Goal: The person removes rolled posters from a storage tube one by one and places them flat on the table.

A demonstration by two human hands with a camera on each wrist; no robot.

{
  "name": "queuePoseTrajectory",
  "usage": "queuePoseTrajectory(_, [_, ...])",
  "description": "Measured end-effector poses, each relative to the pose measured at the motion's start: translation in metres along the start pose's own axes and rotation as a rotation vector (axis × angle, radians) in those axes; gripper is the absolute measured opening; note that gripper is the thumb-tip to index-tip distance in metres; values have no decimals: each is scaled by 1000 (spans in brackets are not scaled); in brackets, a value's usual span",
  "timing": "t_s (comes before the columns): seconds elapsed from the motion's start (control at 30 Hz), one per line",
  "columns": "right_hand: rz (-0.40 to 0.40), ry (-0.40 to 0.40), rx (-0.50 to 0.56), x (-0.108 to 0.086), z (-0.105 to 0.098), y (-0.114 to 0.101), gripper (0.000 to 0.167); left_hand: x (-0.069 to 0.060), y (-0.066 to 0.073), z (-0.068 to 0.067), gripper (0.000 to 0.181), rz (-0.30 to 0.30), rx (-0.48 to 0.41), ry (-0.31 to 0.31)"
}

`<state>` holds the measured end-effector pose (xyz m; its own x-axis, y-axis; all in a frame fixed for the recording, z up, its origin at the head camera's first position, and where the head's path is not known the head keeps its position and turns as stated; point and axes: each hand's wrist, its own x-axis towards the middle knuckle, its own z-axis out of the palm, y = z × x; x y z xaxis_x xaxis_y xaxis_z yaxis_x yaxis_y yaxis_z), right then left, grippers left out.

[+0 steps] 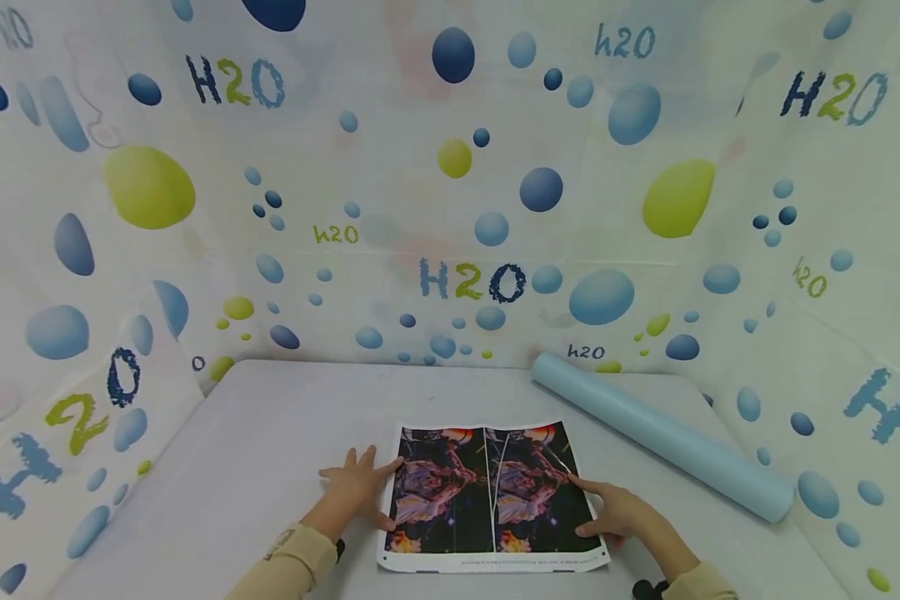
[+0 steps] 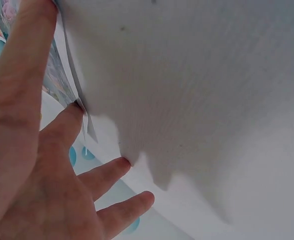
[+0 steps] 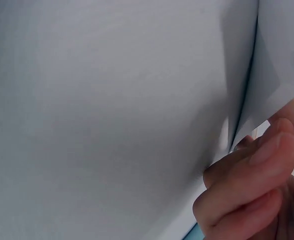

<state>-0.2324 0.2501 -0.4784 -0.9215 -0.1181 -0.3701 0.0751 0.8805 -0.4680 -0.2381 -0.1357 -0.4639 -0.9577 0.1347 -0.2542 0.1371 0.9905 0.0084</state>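
A printed sheet [image 1: 438, 562] with a white border lies on the white table [image 1: 292, 408], showing two near-identical dark, colourful pictures side by side. Thin pale lines run across the right picture. At the sheet's left edge is my left hand [image 1: 356, 487], fingers spread and straight, with thumb and index finger touching the border. My right hand [image 1: 618, 512] holds the right edge, its thumb and index finger on top. In the right wrist view the other fingers [image 3: 237, 200] curl below the raised edge, where the sheet's white underside [image 3: 277, 55] shows.
A long light-blue roll [image 1: 660, 433] lies slantwise on the table's right side, beyond my right hand. A backdrop [image 1: 390, 167] printed with blue and green drops and H2O lettering stands behind and around the table.
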Motion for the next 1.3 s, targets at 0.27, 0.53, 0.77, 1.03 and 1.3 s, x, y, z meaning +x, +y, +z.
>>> queuePoseTrajectory(0.27, [-23, -6, 0, 1, 0, 5, 85, -3, 1, -2, 98, -4, 16, 9])
queuePoseTrajectory(0.53, [-23, 3, -1, 0, -3, 7, 85, -2, 9, -6, 100, 22, 121, 44])
queuePoseTrajectory(0.77, [-44, 44, -92, 6, -6, 0, 80, 4, 13, 1, 100, 139, 236, 111])
queuePoseTrajectory(1.03, [-46, 127, -213, 21, -12, -22, 72, -9, 18, 7, 100, 186, 125, 122])
queuePoseTrajectory(1.3, [-159, 407, -262, 47, -1, -32, 23, -22, 24, 28, 112, 250, 231, 241])
